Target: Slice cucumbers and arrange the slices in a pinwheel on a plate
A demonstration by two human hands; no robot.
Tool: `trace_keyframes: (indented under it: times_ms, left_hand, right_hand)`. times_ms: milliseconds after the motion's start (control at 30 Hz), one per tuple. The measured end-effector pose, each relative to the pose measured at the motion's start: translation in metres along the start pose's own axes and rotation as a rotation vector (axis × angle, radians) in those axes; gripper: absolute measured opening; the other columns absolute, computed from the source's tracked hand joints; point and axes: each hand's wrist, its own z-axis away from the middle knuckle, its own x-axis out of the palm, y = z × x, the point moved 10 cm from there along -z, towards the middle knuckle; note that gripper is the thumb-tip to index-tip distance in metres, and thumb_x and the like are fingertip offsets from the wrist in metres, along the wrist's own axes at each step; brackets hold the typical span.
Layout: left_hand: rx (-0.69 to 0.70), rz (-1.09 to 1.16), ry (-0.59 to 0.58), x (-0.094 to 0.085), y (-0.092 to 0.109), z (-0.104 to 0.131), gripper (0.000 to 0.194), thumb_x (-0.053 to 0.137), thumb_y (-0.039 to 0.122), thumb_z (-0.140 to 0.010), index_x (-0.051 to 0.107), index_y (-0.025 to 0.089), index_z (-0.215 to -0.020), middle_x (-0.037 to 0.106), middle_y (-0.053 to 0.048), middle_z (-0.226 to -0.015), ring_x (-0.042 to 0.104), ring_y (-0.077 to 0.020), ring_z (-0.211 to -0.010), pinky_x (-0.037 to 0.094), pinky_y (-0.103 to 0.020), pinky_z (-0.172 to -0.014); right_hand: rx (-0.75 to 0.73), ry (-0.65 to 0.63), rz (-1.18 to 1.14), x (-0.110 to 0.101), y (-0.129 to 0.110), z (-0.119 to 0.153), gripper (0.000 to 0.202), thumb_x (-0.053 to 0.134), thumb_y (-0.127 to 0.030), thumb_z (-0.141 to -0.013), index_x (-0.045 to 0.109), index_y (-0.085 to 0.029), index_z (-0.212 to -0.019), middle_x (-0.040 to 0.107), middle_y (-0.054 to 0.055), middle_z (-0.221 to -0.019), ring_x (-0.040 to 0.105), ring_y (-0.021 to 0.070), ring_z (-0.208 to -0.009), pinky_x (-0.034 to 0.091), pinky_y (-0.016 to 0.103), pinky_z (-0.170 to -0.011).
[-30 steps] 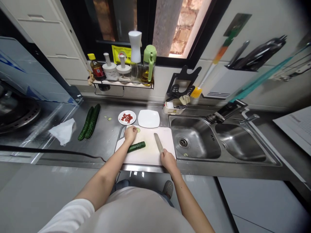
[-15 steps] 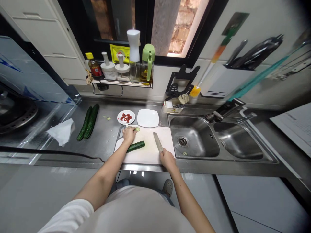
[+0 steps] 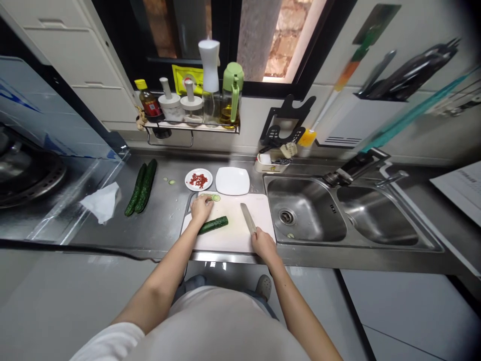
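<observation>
My right hand (image 3: 263, 244) is wrapped round the handle of a kitchen knife (image 3: 248, 217), its blade pointing away over the right half of the white cutting board (image 3: 240, 240). At the board's far left corner, my left hand (image 3: 202, 208) has its fingers closed at some thin cucumber slices (image 3: 215, 198). The fingers partly hide how many slices they hold. A cut piece of cucumber (image 3: 214, 224) lies across the board between both hands, its left end covered by my left wrist.
Behind the board stand a white plate with chopped red pieces (image 3: 188, 184) and a bare white square plate (image 3: 232, 181). Two whole cucumbers (image 3: 141, 188) and a crumpled white cloth (image 3: 102, 202) lie left. To the right is a double sink (image 3: 306, 208); a condiment rack (image 3: 193, 126) hangs above.
Beside my left fingertips more of the cucumber slices shows, with two edges visible. My right hand and the knife keep nearly the same place on the board. The whole view has shifted slightly.
</observation>
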Motion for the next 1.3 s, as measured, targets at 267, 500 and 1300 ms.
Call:
trace_keyframes:
  times_ms: [267, 500, 1300]
  left_hand:
    - [0.218, 0.047, -0.085, 0.008, 0.022, 0.057, 0.025, 0.054, 0.038, -0.09, 0.071, 0.023, -0.101, 0.069, -0.006, -0.102, 0.06, -0.0216, -0.099, 0.041, -0.035, -0.091]
    - [0.332, 0.01, -0.117, 0.017, 0.035, 0.08, 0.025, 0.055, 0.04, -0.091, 0.069, 0.025, -0.104, 0.069, -0.005, -0.105, 0.059, -0.0219, -0.102, 0.037, -0.038, -0.093]
    - [0.532, -0.005, -0.102, 0.02, 0.045, 0.088, 0.024, 0.053, 0.034, -0.093, 0.07, 0.026, -0.108, 0.066, -0.004, -0.101, 0.059, -0.0185, -0.095, 0.044, -0.033, -0.085]
  right_hand:
    - [-0.027, -0.029, -0.002, -0.002, -0.001, -0.003, 0.032, 0.033, -0.029, -0.096, 0.057, -0.016, -0.113, 0.068, 0.016, -0.106, 0.064, 0.0243, -0.1, 0.041, 0.03, -0.076]
    - [-0.061, -0.042, 0.012, -0.002, -0.002, -0.004, 0.034, 0.032, -0.029, -0.097, 0.058, -0.015, -0.113, 0.069, 0.016, -0.106, 0.064, 0.0243, -0.099, 0.041, 0.03, -0.076]
    - [-0.19, -0.036, -0.059, -0.007, -0.072, 0.019, 0.029, 0.034, -0.028, -0.099, 0.056, -0.016, -0.114, 0.069, 0.014, -0.105, 0.064, 0.0234, -0.099, 0.038, 0.028, -0.075]
